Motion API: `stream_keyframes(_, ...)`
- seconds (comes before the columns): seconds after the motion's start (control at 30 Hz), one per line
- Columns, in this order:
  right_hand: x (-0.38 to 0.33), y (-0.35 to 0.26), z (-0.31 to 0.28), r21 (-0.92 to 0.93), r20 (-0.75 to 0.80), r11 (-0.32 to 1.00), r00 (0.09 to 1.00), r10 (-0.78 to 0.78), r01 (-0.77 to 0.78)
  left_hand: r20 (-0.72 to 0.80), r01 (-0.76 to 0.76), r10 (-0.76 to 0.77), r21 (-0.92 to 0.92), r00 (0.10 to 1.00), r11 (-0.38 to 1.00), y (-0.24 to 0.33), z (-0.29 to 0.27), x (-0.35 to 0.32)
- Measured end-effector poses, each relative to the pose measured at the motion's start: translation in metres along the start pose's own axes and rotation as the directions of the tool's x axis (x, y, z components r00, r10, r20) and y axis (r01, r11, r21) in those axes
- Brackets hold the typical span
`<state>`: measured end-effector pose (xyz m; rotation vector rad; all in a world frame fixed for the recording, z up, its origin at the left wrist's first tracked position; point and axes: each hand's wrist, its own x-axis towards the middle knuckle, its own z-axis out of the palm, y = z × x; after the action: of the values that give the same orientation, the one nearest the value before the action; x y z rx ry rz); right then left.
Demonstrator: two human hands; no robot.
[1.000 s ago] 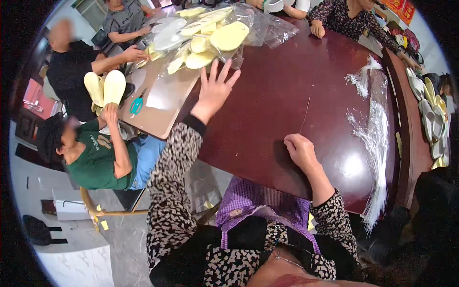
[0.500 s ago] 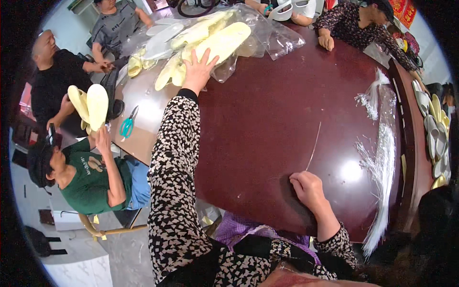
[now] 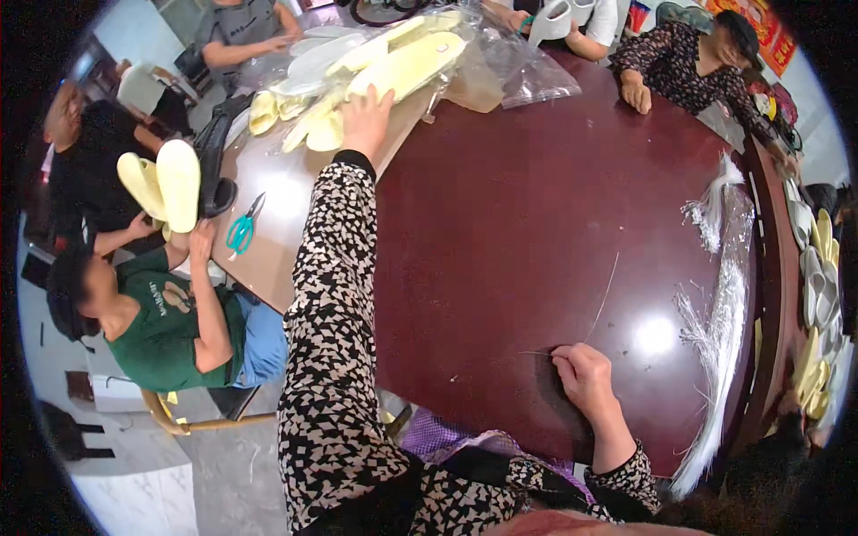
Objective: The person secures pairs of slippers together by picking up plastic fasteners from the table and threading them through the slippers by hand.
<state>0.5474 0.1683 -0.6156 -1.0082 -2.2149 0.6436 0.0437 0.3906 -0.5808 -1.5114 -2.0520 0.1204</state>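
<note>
At the far left of the table, my left hand [image 3: 365,125] reaches out with its fingers curled over the near end of a pale yellow slipper [image 3: 416,67]. More yellow slippers [image 3: 323,129] lie beside and under it, with grey ones [image 3: 317,70] behind. My right hand [image 3: 585,371] rests near the table's front edge, closed in a pinch on a thin pale strand [image 3: 605,299]. One end of the strand points away from me, and a short piece shows left of the fingertips. Its exact kind is too fine to make out.
Clear plastic bags [image 3: 536,76] lie behind the slippers. Teal-handled scissors [image 3: 241,234] are on the lighter table at left. Bundles of white strands [image 3: 715,357] lie at right, near a shelf of slippers [image 3: 811,286]. Co-workers sit around; one at left holds yellow slippers [image 3: 179,188].
My left fingers have gone from spread on the slipper to curled over its end. My right hand keeps its pinch, and the strand's short end now shows. The view has shifted slightly.
</note>
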Motion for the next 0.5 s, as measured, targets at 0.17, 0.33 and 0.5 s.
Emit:
stream_keyframes(0.17,-0.001,-0.004,0.004,0.015,-0.004,0.999,0.999,-0.042,0.042,-0.171,-0.083,0.056,-0.153,0.984,0.985,0.015,-0.03,-0.052)
stream_keyframes(0.33,-0.007,-0.003,0.005,-0.015,-0.016,0.999,0.999,-0.032,0.032,-0.083,-0.121,0.092,-0.476,0.992,0.871,0.049,-0.103,-0.156)
stream_keyframes(0.5,-0.011,-0.001,0.006,-0.001,-0.028,0.999,0.999,-0.04,0.04,-0.09,-0.045,-0.026,-0.698,0.996,0.715,0.05,-0.154,-0.281)
